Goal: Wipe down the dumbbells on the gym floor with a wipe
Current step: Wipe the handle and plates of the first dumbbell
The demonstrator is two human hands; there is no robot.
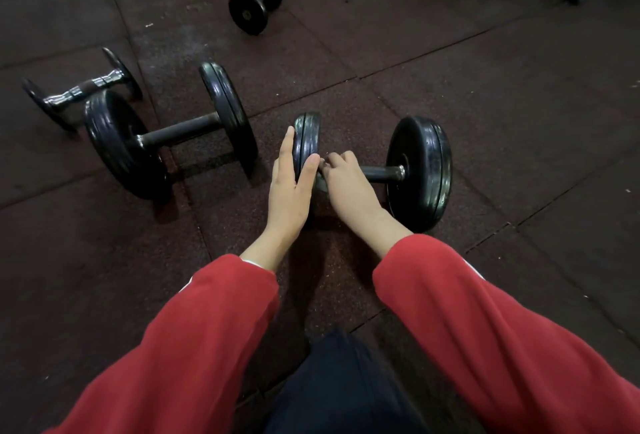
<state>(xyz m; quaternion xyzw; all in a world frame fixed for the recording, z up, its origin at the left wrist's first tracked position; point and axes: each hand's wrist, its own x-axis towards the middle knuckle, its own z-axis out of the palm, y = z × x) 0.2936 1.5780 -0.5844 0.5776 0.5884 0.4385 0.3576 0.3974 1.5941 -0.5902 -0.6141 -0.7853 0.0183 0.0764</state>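
Dumbbell (374, 170) is lying mid-floor (450, 70); the left hand (289, 188) is bracing its left plate with straight fingers, the right hand (346, 179) is curling round the bar, pinching a dark wipe (321, 181). Three more dumbbells (169, 129) are lying toward the far-left floor edge.

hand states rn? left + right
Left hand: open, straight fingers steadying the nearest dumbbell's left plate.
Right hand: curled on its bar, pinching what looks like a wipe.
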